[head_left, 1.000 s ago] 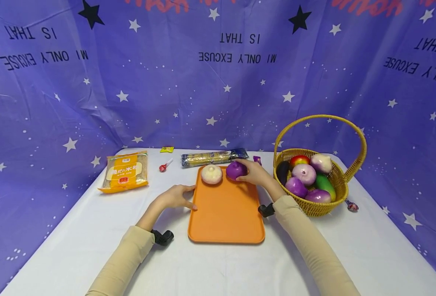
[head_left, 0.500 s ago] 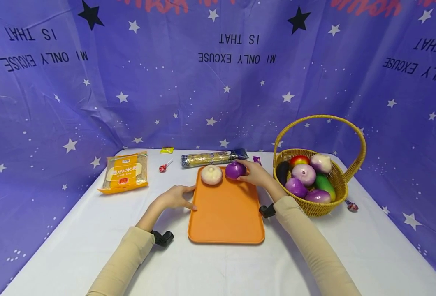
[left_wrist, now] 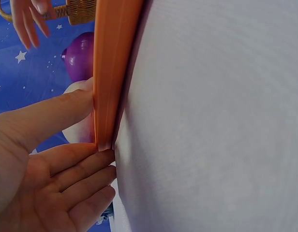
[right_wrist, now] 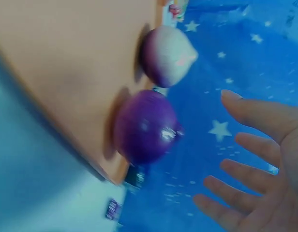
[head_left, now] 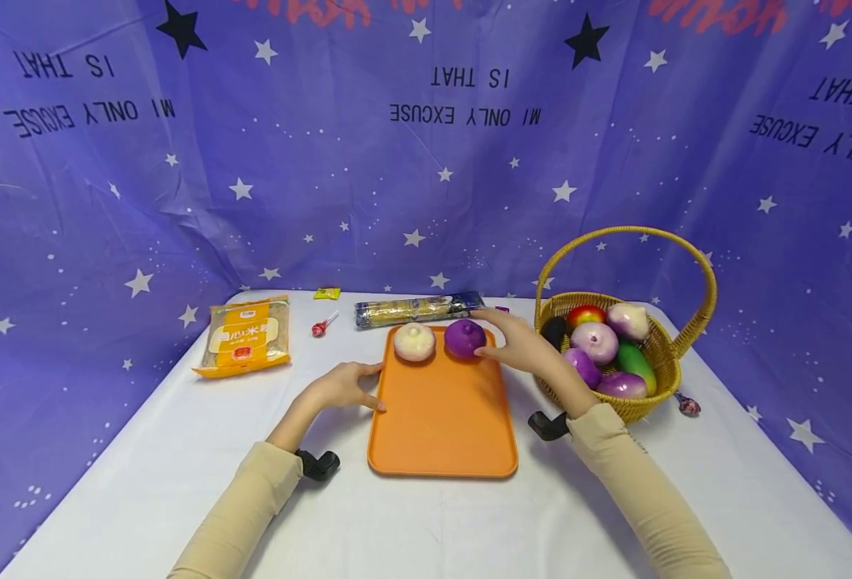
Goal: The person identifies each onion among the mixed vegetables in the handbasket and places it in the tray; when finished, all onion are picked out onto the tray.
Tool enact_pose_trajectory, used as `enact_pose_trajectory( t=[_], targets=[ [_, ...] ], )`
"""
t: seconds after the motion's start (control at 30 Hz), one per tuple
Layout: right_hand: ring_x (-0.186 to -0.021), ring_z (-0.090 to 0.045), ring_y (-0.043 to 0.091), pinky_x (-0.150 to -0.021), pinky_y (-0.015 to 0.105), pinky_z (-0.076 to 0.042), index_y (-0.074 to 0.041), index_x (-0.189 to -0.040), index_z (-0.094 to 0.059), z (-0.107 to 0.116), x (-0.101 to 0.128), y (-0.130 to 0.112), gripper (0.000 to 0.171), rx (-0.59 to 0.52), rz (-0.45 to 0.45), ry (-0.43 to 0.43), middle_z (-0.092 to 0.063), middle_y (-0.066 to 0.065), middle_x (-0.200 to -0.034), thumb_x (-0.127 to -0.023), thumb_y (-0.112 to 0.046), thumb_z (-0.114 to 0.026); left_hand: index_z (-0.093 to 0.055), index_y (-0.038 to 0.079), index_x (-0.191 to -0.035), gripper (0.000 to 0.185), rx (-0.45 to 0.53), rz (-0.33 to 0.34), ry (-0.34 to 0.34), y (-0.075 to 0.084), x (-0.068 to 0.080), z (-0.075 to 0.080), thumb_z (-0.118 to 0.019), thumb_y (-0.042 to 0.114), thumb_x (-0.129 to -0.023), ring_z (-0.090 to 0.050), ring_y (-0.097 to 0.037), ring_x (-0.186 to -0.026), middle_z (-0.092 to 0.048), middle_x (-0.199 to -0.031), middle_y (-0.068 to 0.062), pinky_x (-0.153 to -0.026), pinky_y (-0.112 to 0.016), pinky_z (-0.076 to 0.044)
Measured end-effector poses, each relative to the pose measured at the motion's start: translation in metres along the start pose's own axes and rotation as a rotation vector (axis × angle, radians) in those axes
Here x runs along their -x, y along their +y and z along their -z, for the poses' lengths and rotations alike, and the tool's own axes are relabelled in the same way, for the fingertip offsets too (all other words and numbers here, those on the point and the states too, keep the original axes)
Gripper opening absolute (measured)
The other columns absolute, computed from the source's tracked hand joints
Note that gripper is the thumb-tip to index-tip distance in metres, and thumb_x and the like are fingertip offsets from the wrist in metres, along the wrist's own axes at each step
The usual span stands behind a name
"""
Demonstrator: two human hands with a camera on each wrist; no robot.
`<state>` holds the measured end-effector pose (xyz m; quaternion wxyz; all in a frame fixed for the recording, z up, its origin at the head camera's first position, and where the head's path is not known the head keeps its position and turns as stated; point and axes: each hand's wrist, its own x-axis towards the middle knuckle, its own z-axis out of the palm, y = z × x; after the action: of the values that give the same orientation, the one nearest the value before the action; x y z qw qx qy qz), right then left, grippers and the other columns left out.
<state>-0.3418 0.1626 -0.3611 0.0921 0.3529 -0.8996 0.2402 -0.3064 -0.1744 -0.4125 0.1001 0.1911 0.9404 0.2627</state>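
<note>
The right hand (head_left: 523,344) has let go of the round purple onion (head_left: 465,338), fingers now spread and seemingly just clear, leaving it on the flat orange plastic tray (head_left: 440,418) beside the white onion (head_left: 415,342), while the left hand's (head_left: 341,387) straight fingers still steady the tray's edge.

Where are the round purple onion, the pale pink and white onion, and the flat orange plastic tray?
Round purple onion (head_left: 465,338), head view, middle of its rounded side.
Pale pink and white onion (head_left: 414,342), head view, its top.
Flat orange plastic tray (head_left: 440,418), head view, its bare middle.
</note>
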Motion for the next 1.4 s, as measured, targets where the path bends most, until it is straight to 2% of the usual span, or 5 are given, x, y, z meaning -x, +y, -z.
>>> enact_pose_trajectory(
  t=[0.3, 0.67, 0.9, 1.07, 1.4],
  targets=[
    [-0.133, -0.039, 0.040, -0.107, 0.056, -0.032, -0.004, -0.140, -0.049, 0.047, 0.043, -0.008, 0.065, 0.069, 0.041, 0.035, -0.044, 0.022, -0.144, -0.083, -0.018, -0.077, -0.045, 0.004, -0.144, 0.086, 0.010, 0.012, -0.001, 0.002, 0.002, 0.002, -0.084, 0.036, -0.074, -0.038, -0.037, -0.134, -0.044, -0.144, -0.019, -0.109, -0.049, -0.032],
    [-0.129, -0.042, 0.042, -0.103, 0.060, -0.034, -0.002, -0.136, -0.051, 0.092, 0.077, 0.035, 0.061, 0.113, -0.053, 0.035, -0.048, 0.023, -0.139, -0.083, -0.016, -0.076, -0.045, 0.003, -0.143, 0.086, -0.002, 0.005, -0.001, -0.001, 0.001, 0.001, -0.084, 0.036, -0.073, -0.039, -0.038, -0.133, -0.045, -0.143, -0.020, -0.108, -0.050, -0.033],
    [-0.116, -0.052, 0.043, -0.096, 0.060, -0.040, 0.000, -0.132, -0.055, 0.125, 0.081, 0.067, 0.055, 0.171, -0.158, -0.025, -0.057, 0.024, -0.128, -0.085, -0.019, -0.075, -0.044, 0.003, -0.144, 0.087, -0.009, 0.006, -0.006, -0.001, 0.000, 0.001, -0.083, 0.037, -0.074, -0.038, -0.038, -0.133, -0.044, -0.144, -0.020, -0.108, -0.050, -0.032],
    [-0.122, -0.045, 0.049, -0.101, 0.063, -0.033, 0.000, -0.131, -0.056, 0.142, 0.074, 0.092, 0.054, 0.199, -0.248, -0.105, -0.056, 0.028, -0.127, -0.087, -0.027, -0.073, -0.044, 0.003, -0.144, 0.087, -0.012, 0.004, -0.003, -0.001, 0.000, 0.002, -0.083, 0.037, -0.074, -0.037, -0.039, -0.134, -0.044, -0.144, -0.020, -0.109, -0.050, -0.031],
    [-0.120, -0.040, 0.057, -0.099, 0.066, -0.032, 0.005, -0.133, -0.050, 0.138, 0.076, 0.145, 0.058, 0.171, -0.446, -0.165, -0.047, 0.039, -0.129, -0.088, -0.026, -0.070, -0.045, 0.004, -0.144, 0.086, 0.008, 0.006, -0.006, 0.000, 0.001, 0.001, -0.083, 0.036, -0.074, -0.038, -0.037, -0.133, -0.045, -0.144, -0.019, -0.108, -0.049, -0.033]
  ],
)
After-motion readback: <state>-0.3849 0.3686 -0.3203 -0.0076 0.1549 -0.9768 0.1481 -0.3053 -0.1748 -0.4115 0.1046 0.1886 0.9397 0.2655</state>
